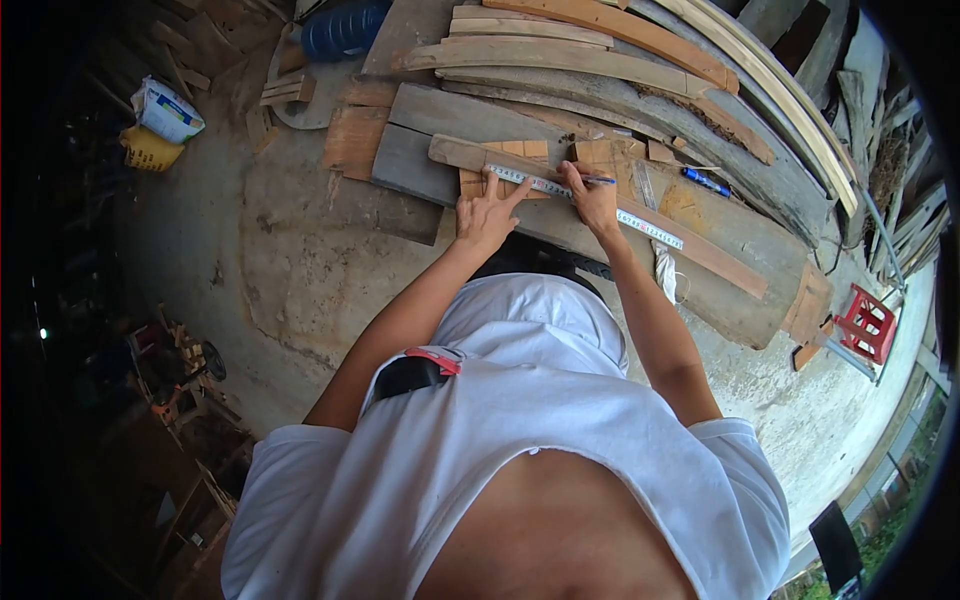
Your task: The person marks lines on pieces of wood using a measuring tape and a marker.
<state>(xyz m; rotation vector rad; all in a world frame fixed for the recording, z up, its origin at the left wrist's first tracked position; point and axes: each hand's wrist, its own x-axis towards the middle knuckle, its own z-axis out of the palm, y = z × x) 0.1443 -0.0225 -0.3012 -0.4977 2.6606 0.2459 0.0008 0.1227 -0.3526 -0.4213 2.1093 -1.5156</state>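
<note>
Curved planks (590,65): stacked beyond both hands, bowed; ends running off to R.
Wide boards (410,165): under the work, from L of L hand to well R of R hand; near edge just bodyward of hands.
Concrete floor (290,270): bodyward & L of L hand; widest open room for moving that side. Tighter beyond R hand, w/ planks & loose wood.
Wood strip (715,262): on wide boards, beside fingers of both; long axis slanting from far-L of L hand to near-R of R hand, approx. crosswise to body.
Red stool (866,323): well apart, far R & bodyward of R hand.
Measuring tape (650,228): laid along strip, same slant; L end at L fingertips, passing by R fingers, then on past R hand. R hand nearer to R stretch.
L hand (485,218): fingers spread, tips pressed on tape, nothing clasped.
R hand (592,200): closed in writing grip on pen, close over tape, just R of L hand.
Blue marker (706,181): lying beyond & R of R hand, apart.
Pen (602,181): between R fingers; tip hidden, contact w/ strip can't tell.
</note>
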